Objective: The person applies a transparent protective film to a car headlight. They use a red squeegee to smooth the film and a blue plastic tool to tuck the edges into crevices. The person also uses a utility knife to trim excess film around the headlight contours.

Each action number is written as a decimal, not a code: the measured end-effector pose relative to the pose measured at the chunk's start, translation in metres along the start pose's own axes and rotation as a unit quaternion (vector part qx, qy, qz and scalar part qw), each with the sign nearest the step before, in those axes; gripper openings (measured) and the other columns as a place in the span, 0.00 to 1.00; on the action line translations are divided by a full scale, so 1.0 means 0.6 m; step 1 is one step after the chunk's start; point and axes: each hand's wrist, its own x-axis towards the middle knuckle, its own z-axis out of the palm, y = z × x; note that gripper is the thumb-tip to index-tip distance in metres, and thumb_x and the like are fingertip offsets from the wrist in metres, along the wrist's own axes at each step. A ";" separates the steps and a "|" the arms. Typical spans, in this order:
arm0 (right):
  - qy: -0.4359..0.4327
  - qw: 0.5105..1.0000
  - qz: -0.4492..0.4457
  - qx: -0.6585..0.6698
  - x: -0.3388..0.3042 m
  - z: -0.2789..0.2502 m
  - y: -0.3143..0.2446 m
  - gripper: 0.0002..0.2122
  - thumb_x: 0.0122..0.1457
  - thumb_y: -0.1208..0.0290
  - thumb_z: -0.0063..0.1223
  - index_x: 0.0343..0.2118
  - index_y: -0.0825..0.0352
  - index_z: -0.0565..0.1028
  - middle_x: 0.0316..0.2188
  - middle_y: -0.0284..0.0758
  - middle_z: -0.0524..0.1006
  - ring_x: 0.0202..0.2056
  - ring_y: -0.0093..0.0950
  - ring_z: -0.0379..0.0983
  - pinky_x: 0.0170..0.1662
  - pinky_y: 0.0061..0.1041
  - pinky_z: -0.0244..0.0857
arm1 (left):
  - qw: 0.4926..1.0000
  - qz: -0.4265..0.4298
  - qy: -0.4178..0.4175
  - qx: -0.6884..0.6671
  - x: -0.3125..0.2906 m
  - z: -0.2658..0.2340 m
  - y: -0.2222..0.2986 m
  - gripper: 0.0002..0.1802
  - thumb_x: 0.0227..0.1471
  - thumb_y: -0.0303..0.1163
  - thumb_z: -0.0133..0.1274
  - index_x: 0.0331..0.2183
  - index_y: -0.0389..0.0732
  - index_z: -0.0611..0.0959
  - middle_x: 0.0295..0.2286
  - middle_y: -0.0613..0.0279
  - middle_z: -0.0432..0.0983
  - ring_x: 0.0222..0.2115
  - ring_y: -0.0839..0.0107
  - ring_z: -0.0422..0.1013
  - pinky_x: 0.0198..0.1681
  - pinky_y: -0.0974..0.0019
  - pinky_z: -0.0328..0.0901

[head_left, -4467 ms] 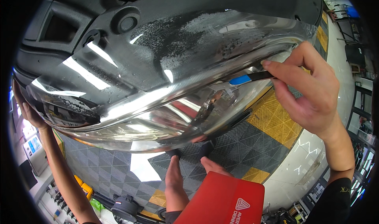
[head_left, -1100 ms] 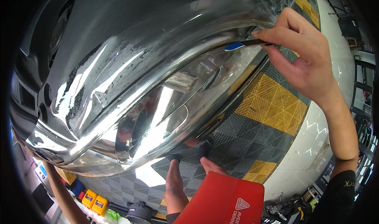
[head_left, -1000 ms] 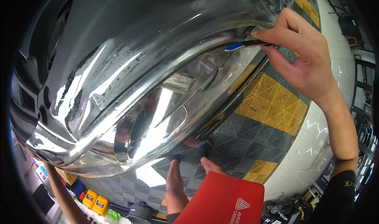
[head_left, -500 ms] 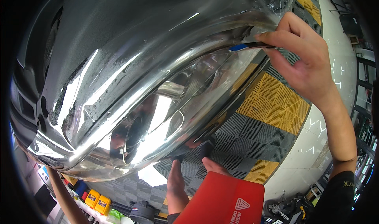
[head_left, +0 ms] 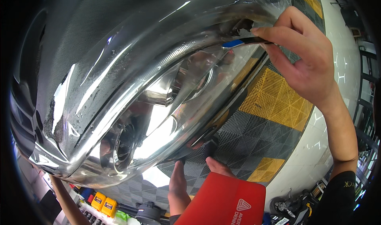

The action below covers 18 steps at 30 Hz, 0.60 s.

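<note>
My right hand (head_left: 303,52) is closed in a pinch around a slim black tool with a blue tip (head_left: 240,43). The tip lies at the upper edge of a car headlight (head_left: 190,96), along the seam with the dark body panel (head_left: 115,22). Clear, wet film (head_left: 278,4) drapes over that panel and bunches up beyond my fingers. My left forearm (head_left: 66,201) reaches up at the lower left, and the hand itself is mostly hidden behind the bumper's edge, so its fingers do not show.
Grey and yellow grid tiles (head_left: 274,98) cover the floor beside the car. A red bag or apron panel (head_left: 226,197) hangs in front of my body, above my legs. Yellow boxes (head_left: 104,204) and a dark round-lidded container (head_left: 147,213) stand at the lower left. Dark shelving (head_left: 365,94) lines the right side.
The tool's blue tip has shifted slightly left along the headlight's upper edge, with my right hand still pinching it. The view of the headlight has moved a little. My left arm stays low.
</note>
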 end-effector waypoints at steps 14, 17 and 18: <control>0.000 1.000 0.010 0.006 -0.023 0.018 0.022 0.13 0.52 0.88 0.62 0.41 0.71 0.84 0.28 0.33 0.71 0.30 0.25 0.73 0.34 0.23 0.66 | 1.000 0.017 -0.006 -0.011 -0.017 0.036 0.009 0.38 0.67 0.51 0.38 0.66 0.32 0.66 0.65 0.45 0.63 0.65 0.53 0.60 0.69 0.49 0.52; 0.003 1.000 0.005 0.006 -0.021 0.011 0.023 0.13 0.52 0.87 0.63 0.41 0.71 0.84 0.28 0.33 0.71 0.30 0.25 0.73 0.34 0.23 0.66 | 1.000 0.023 -0.009 -0.017 -0.011 0.045 0.010 0.39 0.67 0.51 0.38 0.66 0.32 0.66 0.65 0.45 0.62 0.66 0.53 0.59 0.70 0.49 0.52; 0.004 1.000 0.004 0.008 -0.022 0.011 0.024 0.12 0.52 0.87 0.63 0.41 0.71 0.84 0.28 0.33 0.71 0.30 0.25 0.73 0.34 0.23 0.66 | 1.000 0.020 -0.011 -0.019 -0.007 0.051 0.004 0.39 0.67 0.51 0.38 0.66 0.32 0.66 0.65 0.45 0.62 0.66 0.53 0.59 0.70 0.49 0.52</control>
